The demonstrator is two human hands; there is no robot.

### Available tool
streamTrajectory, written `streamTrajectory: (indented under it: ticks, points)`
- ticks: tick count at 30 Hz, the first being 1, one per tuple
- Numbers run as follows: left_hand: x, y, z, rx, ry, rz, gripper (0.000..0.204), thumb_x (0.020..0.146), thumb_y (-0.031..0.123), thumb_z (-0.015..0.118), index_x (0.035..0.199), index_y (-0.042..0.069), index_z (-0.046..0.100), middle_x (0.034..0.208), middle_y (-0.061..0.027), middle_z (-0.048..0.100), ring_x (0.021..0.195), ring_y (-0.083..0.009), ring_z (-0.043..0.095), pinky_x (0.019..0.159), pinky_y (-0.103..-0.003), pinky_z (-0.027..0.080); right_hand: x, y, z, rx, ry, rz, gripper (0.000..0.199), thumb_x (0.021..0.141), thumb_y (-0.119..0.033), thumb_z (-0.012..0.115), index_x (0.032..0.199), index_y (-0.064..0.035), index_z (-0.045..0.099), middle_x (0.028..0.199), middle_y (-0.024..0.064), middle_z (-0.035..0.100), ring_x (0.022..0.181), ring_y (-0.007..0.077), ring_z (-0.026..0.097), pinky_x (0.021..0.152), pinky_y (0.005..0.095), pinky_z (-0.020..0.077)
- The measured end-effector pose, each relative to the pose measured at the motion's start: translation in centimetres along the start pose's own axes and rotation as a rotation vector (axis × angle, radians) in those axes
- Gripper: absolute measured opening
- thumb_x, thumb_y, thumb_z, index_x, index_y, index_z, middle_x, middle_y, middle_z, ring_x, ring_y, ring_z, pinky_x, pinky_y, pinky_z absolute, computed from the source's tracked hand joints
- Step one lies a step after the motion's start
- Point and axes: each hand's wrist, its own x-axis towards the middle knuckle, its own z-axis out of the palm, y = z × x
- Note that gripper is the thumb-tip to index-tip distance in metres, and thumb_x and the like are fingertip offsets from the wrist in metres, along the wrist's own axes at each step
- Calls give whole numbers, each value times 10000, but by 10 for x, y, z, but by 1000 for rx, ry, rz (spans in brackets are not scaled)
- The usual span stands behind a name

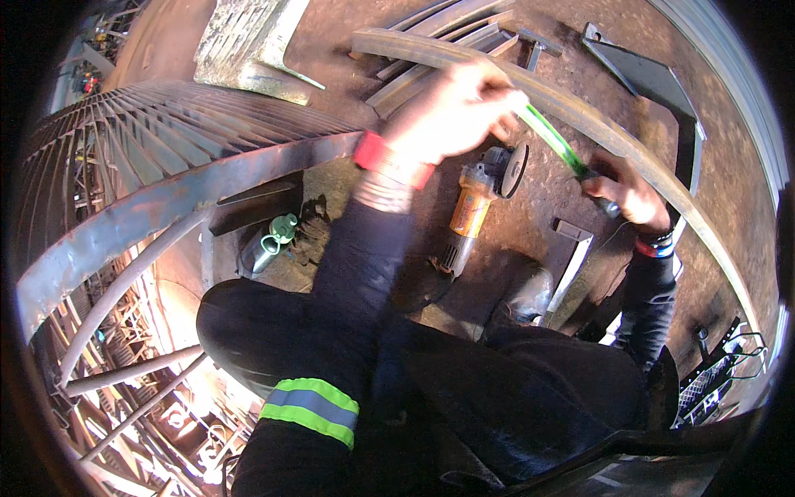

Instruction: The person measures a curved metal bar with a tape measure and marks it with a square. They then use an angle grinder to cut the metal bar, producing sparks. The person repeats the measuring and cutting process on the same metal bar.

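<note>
A bright green tape measure blade [553,141] stretches between my two hands. My left hand [455,108], slightly blurred and wearing a red wristband, pinches its left end. My right hand [633,195] is closed around the dark tape measure case [611,207], partly hidden by the fingers. Below the blade and just beyond it runs a long rusty steel bar [613,132], bent by the lens. On the ground between my forearms lies an orange angle grinder [470,207] with its disc toward the far side.
A slatted steel frame [190,182] stands at left. A green-topped bottle [269,244] is near my knee. Angle-iron pieces [570,265] lie by my right forearm. Steel sections [439,58] are stacked at the far side, a dark bent plate [662,91] at far right.
</note>
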Motion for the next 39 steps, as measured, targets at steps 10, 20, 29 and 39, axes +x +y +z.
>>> streamTrajectory:
  ticks: [10,20,29,39]
  points:
    - [-3,-73,-129,19,673,-93,237,1009,246,648,1083,22,669,957,-27,675,829,-111,619,703,-270,530,-3,-12,-20,-542,252,133,335,850,-289,644,973,20,678,831,245,652,859,376,634,808,444,485]
    - [52,-168,-184,293,1292,8,231,965,213,694,959,-18,694,848,-98,700,774,-177,629,752,-335,523,48,19,-14,-638,474,-197,295,907,-303,635,962,-28,725,892,225,712,846,395,674,872,470,503]
    - [56,-204,-207,206,1214,216,142,923,146,750,963,12,725,843,-21,698,769,-131,618,735,-302,521,51,-14,-11,-681,557,-37,373,948,-396,603,972,-47,733,871,208,717,916,399,665,954,488,466]
    - [44,-139,-124,753,1022,-30,476,1014,365,576,1261,-39,629,1198,-275,675,1120,-388,643,1006,-497,479,-3,16,-16,-918,732,127,318,948,-367,704,928,-50,715,855,94,754,932,281,689,915,518,485]
